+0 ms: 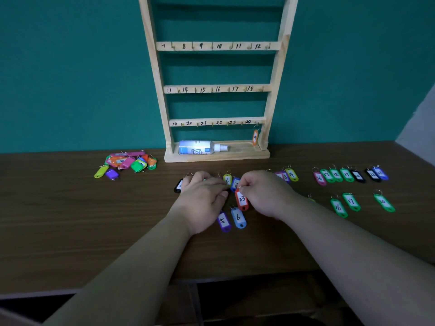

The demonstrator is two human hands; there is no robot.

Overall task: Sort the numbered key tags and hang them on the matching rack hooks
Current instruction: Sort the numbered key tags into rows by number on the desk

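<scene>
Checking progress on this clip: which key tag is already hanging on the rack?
The orange tag, hanging at the right end of the rack's lowest row. The rest are all down at table level.

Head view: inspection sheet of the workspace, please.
Surface: brown table, tags spread across it.
Job's things: rack upright at the back; orange tag hangs at the bottom rail's right end; pile left; rows right.
Clutter: spray bottle lying in the rack base.
Hands: right hand pinches red tag 23; left hand flat on tags.
Cables: nothing seen.
Surroundings: teal wall.
</scene>
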